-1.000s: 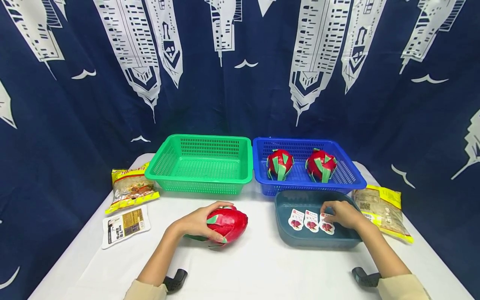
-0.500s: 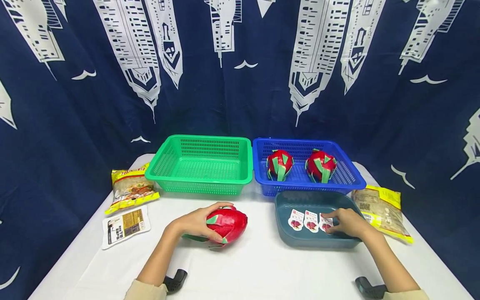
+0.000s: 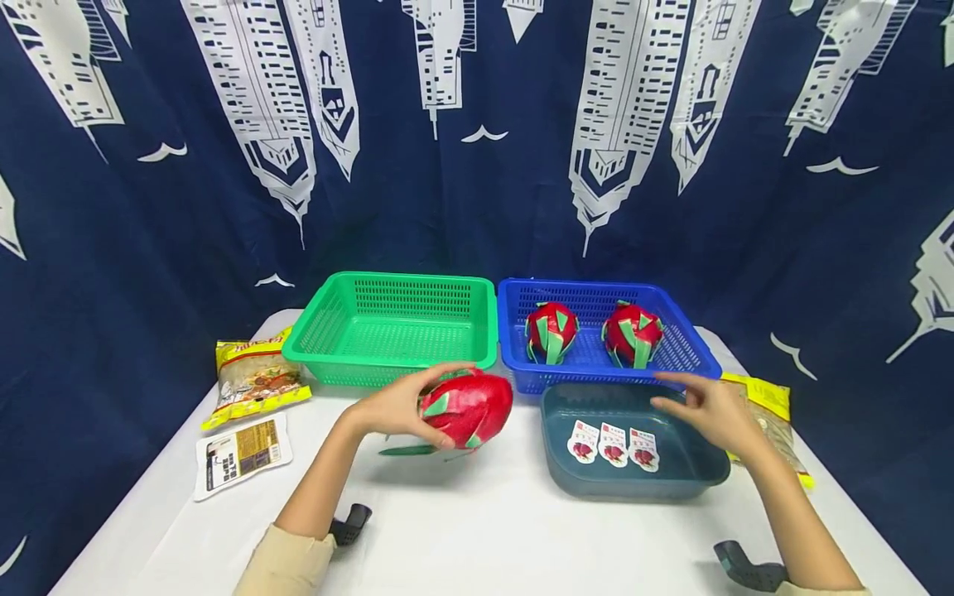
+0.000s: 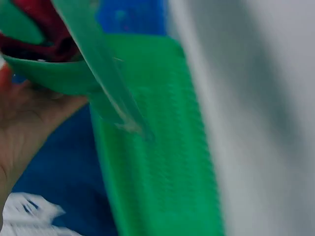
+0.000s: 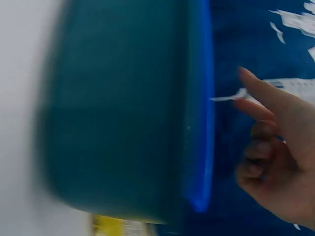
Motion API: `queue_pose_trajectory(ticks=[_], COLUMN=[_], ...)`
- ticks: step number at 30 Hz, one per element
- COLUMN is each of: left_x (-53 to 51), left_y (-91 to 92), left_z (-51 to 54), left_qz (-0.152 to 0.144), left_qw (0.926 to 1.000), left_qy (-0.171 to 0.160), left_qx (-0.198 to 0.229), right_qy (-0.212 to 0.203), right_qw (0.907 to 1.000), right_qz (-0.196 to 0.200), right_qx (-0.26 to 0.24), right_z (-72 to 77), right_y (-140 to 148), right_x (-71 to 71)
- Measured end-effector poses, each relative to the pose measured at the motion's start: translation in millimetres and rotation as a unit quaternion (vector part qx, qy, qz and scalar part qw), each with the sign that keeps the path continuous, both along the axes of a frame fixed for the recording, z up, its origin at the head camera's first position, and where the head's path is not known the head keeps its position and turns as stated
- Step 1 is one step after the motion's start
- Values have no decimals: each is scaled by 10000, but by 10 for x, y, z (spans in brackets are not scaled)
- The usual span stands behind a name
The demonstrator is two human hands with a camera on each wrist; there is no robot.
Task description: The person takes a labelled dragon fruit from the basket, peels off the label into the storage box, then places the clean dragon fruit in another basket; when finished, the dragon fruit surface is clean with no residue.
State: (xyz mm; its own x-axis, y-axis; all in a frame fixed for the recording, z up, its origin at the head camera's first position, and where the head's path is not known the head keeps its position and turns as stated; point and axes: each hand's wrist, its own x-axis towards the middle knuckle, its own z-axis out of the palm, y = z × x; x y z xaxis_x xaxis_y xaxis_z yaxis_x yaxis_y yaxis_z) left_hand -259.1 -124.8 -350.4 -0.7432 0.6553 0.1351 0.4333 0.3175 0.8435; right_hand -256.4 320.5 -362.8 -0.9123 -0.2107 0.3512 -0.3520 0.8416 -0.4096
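Note:
My left hand (image 3: 398, 407) grips a red dragon fruit (image 3: 477, 406) with green scales and holds it just above the white table, in front of the green basket. In the left wrist view, the fruit's long green leaf (image 4: 106, 73) hangs over that basket. Over the right part of a dark teal tray (image 3: 633, 487) is my right hand (image 3: 715, 414), its thumb and forefinger apart. The right wrist view shows the other fingers (image 5: 258, 150) curled, with nothing seen between them. Three dragon fruit stickers (image 3: 614, 444) lie side by side in the tray.
A green basket (image 3: 387, 362) stands at the back beside a blue basket (image 3: 596, 374) that holds two more dragon fruits (image 3: 551, 331). Yellow food bags lie at the left (image 3: 257, 377) and right (image 3: 768, 406), with a white packet (image 3: 242, 455) at the left.
My left hand has raised the dragon fruit off the table and moved it slightly right. My right hand has come up and away from the rightmost sticker, which now shows fully.

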Motion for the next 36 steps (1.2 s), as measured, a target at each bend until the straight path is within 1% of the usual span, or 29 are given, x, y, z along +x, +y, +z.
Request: queue_pose_trajectory(ticks=[1,3,4,5,6,7,9,11,13,15,17,19,20,22,24,26,28,30,32,36], left_x=[-46,-160,-233,-330,-444,-527,-699,-877,-1042,-1182,-1297,-1379,-1404,-1439,-1451,-1448,-1448,-1452,-1461,-1478], left_y=[111,375,521,667,817,968,1260,1518,1730,1893,1982,2032,2044,2056,2056,2049,2043,2039,2036,2013], left_z=[109,325,425,490,533,594,675,691,654,567,442,298,226,87,-33,-132,-205,-244,-258,-237], left_qz=[44,226,320,409,472,499,497,429,397,394,440,532,567,583,564,493,452,456,471,504], left_qw=[9997,9969,9943,9908,9874,9839,9813,9818,9842,9878,9910,9925,9930,9926,9917,9910,9882,9856,9833,9832], left_qy=[201,638,877,1151,1370,1584,1733,1745,1664,1477,1257,1096,1012,928,863,747,742,739,774,688], left_qx=[153,409,517,577,633,667,676,607,457,286,113,-120,-242,-516,-771,-992,-1261,-1448,-1578,-1615], right_qy=[322,692,714,680,520,344,-135,-532,-841,-1090,-1318,-1492,-1544,-1601,-1590,-1582,-1604,-1621,-1606,-1532], right_qw=[9992,9959,9947,9942,9946,9952,9954,9945,9930,9912,9895,9875,9867,9855,9852,9849,9840,9833,9833,9842], right_qz=[-205,-563,-728,-834,-900,-920,-931,-882,-808,-737,-598,-486,-446,-394,-406,-417,-405,-416,-440,-532], right_qx=[-83,-157,-114,-50,-6,41,162,202,191,146,-2,-149,-238,-410,-489,-575,-660,-717,-738,-709], right_z=[82,217,266,296,310,309,282,232,171,101,30,-38,-65,-106,-131,-146,-160,-175,-186,-196], right_y=[35,118,159,203,244,278,338,384,413,426,403,371,350,308,267,224,187,162,145,119], right_x=[2,-25,-49,-86,-121,-159,-239,-322,-399,-461,-527,-576,-589,-608,-614,-613,-612,-617,-622,-649])
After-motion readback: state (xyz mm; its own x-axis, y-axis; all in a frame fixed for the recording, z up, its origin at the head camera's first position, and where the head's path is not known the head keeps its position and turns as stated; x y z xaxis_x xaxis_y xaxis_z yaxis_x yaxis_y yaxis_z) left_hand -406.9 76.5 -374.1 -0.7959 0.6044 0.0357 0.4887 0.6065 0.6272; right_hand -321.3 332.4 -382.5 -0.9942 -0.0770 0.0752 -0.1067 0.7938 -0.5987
